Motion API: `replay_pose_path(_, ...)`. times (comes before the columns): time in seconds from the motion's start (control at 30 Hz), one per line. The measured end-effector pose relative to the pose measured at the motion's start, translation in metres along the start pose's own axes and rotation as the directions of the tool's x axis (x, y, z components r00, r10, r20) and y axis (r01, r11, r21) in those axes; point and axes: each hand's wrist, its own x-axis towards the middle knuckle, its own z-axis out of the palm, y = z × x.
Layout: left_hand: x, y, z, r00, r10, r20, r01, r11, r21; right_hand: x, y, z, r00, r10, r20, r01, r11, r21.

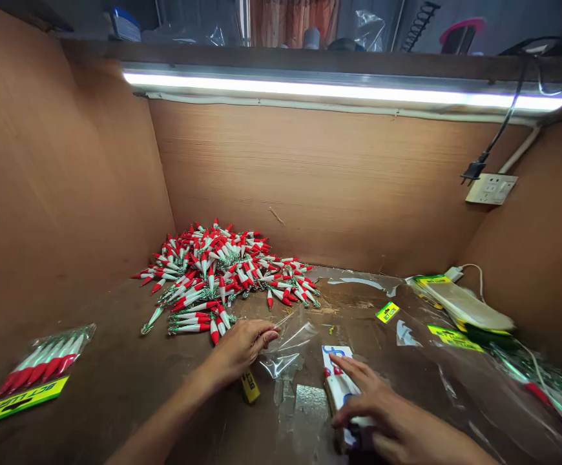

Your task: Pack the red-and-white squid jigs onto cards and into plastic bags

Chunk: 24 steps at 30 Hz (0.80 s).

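My left hand (246, 345) is closed in a pinch on the edge of a clear plastic bag (293, 345), which spreads out to the right of my fingers. Below that wrist lies a small yellow block with dark lettering (250, 387). My right hand (371, 400) has its fingers apart over a white box with blue print (338, 352). Red-tipped white pieces show at the box under those fingers; whether I touch them is hard to tell. Beyond my left hand is a large heap of red and white fishing lures (227, 265) with green tinsel.
A packed bag of lures (39, 368) with a yellow header card lies at left. On the right are loose yellow cards (387, 312), a white sealing device (469, 307) with a cord, and more bagged lures (547, 387). A plug (473, 170) hangs at upper right.
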Motion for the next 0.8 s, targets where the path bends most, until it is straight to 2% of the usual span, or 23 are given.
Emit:
replay_pose_path(0.1,-0.002,0.006,0.000,0.989,0.147,0.015,-0.144,0.934,0.326,-0.003,0.012,0.014,0.981,0.124,-0.146,-0.126,0.992,-0.007)
replay_pose_path(0.13,-0.003,0.009,0.000,0.982,0.190,-0.017,-0.167,0.899,0.405,-0.002,0.017,0.018,0.965,0.160,-0.209,-0.170,0.985,-0.029)
replay_pose_path(0.23,-0.008,0.017,-0.002,0.935,0.343,-0.091,-0.237,0.794,0.560,-0.001,0.033,0.025,0.904,0.219,-0.368,-0.267,0.960,-0.086)
replay_pose_path(0.33,-0.011,0.021,-0.001,0.884,0.460,-0.079,-0.303,0.694,0.653,-0.003,0.046,0.018,0.884,0.204,-0.421,-0.285,0.949,-0.138)
replay_pose_path(0.47,-0.010,0.017,0.004,0.878,0.478,-0.005,-0.327,0.609,0.723,-0.013,0.052,-0.010,0.886,0.179,-0.427,-0.222,0.974,-0.052)
replay_pose_path(0.6,-0.008,0.014,0.009,0.865,0.500,0.043,-0.377,0.590,0.714,-0.024,0.044,-0.038,0.920,0.117,-0.374,-0.022,0.968,0.248)
replay_pose_path(0.7,-0.011,0.018,0.015,0.838,0.538,0.092,-0.450,0.585,0.675,-0.027,0.033,-0.044,0.941,0.052,-0.335,0.093,0.911,0.402)
replay_pose_path(0.8,-0.016,0.022,0.025,0.800,0.578,0.159,-0.538,0.575,0.617,-0.027,0.025,-0.042,0.966,0.043,-0.255,0.056,0.929,0.367)
